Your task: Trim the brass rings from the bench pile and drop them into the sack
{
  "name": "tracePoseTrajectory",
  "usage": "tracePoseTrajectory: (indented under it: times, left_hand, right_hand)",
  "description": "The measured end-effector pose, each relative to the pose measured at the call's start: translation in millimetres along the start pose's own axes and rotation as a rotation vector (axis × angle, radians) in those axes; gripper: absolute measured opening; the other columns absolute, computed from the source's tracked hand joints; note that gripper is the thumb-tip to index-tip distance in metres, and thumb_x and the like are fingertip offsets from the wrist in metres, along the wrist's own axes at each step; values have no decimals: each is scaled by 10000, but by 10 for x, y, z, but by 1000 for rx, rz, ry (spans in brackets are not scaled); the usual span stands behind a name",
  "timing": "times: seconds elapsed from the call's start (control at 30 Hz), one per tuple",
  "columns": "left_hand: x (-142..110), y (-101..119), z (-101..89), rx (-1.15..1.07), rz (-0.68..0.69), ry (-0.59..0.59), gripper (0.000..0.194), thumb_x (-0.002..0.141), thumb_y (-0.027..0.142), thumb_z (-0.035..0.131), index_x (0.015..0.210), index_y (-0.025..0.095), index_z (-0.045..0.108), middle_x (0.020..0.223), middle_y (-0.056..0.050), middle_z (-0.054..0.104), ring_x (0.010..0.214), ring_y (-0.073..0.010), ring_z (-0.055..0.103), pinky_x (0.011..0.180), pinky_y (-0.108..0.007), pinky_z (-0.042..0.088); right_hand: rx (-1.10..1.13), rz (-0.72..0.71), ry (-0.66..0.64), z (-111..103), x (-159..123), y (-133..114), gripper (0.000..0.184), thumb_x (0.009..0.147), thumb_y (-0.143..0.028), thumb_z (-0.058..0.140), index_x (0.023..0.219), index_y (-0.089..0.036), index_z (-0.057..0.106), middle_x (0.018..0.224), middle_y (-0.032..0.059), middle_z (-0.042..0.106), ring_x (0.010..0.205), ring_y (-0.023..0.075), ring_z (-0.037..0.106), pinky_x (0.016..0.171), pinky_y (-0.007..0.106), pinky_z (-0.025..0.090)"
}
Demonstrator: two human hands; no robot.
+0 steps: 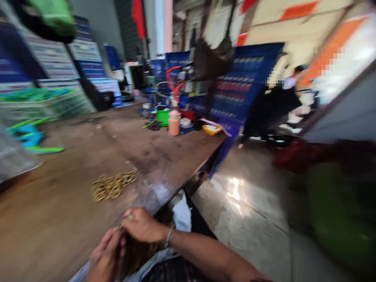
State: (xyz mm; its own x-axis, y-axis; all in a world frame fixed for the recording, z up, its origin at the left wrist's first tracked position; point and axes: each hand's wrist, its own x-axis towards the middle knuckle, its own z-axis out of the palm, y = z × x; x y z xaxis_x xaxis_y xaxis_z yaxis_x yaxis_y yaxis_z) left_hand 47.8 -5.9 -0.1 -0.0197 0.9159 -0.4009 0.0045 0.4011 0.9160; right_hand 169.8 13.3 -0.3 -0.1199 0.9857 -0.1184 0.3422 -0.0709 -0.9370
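Both my hands are close together at the table's front edge, low in the head view. My left hand (106, 250) has its fingers curled inward; whatever is between them is too blurred to make out. Beside it my right hand (143, 226), wearing a ring and a wrist bracelet, is closed with its fingertips near the left hand's. Its grip hides what it holds, if anything. Just beyond the hands, a loose pile of gold-coloured rings (111, 186) lies on the brown table (73, 164). Something dark brown (139, 250) is below my hands, partly covered by them.
At the table's back stand a pink bottle (174, 124), a green box (162, 117) and a yellow dish (212, 129). A pale basket (49, 107) of blue-green pieces is at left. A brown bag-like thing (213, 58) hangs above. A person (290, 80) is far right.
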Motion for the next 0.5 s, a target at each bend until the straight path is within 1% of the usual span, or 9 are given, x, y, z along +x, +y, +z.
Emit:
tracePoseTrajectory:
  times: [0.03,0.07,0.13,0.2,0.33,0.43,0.5]
  left_hand:
    - [-4,-5,-10,-33,-53,-50,380,631,510,644,795,175,573,524,45,509,402,-84,439,347,-189,325]
    - [-11,-1,-19,-76,-46,-130,386,623,512,648,795,177,561,515,59,494,392,-67,415,346,-172,303]
    - [-43,20,-28,-105,7,-180,368,650,520,615,745,173,541,489,70,464,378,-49,375,348,-156,269]
    - [-97,38,-27,-111,54,-197,340,697,504,573,738,170,529,497,69,459,381,-46,363,357,-154,267]
    - [-191,11,-37,-140,88,-228,301,747,468,530,755,167,516,533,59,459,406,-50,371,379,-158,284]
    - [-199,-24,-52,-155,112,-243,297,758,465,518,752,168,505,541,57,455,413,-52,375,388,-163,295]
    - [-191,-32,-59,-153,113,-238,305,759,472,516,744,168,499,529,58,451,403,-52,367,386,-165,290]
  right_hand:
    - [28,-39,3,-22,-21,-24,165,780,-180,421,645,-162,513,560,-64,466,540,60,430,505,149,329]
    - [61,-63,19,-46,-30,-48,185,794,-189,407,643,-158,508,561,-62,462,535,58,421,511,150,333]
    - [81,-103,6,-86,-41,-97,202,807,-197,408,635,-150,504,582,-54,481,560,59,438,554,156,353]
    - [79,-124,-1,-105,-66,-142,225,824,-203,397,639,-147,510,607,-40,514,591,66,472,597,168,371]
    - [46,-118,-12,-80,-131,-139,217,842,-184,358,735,-148,544,649,-18,569,622,84,530,608,183,391]
    - [-106,-155,4,-32,-140,-54,189,823,-145,367,808,-161,555,666,-12,591,623,91,541,599,184,380]
    - [-248,-188,-16,-2,-143,-2,187,783,-102,396,842,-170,560,678,-6,602,628,99,543,597,187,366]
